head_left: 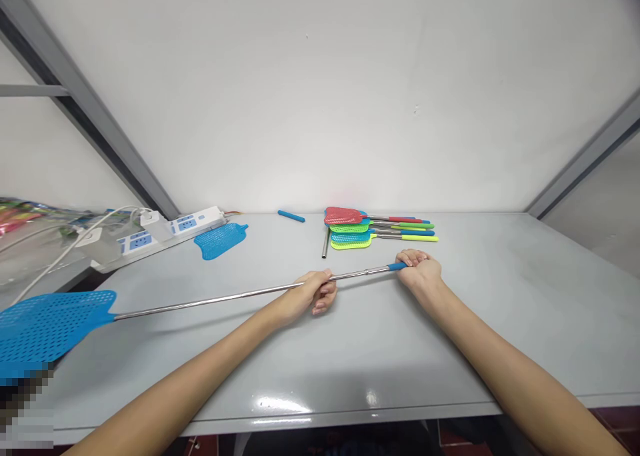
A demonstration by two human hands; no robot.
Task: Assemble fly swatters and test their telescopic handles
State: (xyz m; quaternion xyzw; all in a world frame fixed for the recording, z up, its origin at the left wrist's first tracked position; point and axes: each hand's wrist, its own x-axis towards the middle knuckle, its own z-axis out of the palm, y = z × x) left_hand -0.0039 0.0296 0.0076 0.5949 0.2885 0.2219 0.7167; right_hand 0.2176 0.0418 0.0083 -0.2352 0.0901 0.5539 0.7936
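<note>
A blue fly swatter (215,301) with a long, extended metal rod lies across my view, its perforated head reaching the left edge. My left hand (314,291) is closed around the middle of the rod. At the other end, my right hand (419,267) grips the blue handle, most of which its fingers hide. Beyond my hands lies a stack of fly swatters (345,217) in red, green, blue and yellow, their handles pointing right. A short metal tube (326,243) sticks out from under that stack.
On the grey table (350,356), a loose blue swatter head (221,241) and a blue handle piece (291,216) lie toward the back. White power strips (165,233) with plugs and cables stand at the left. A white wall (350,96) closes off the back.
</note>
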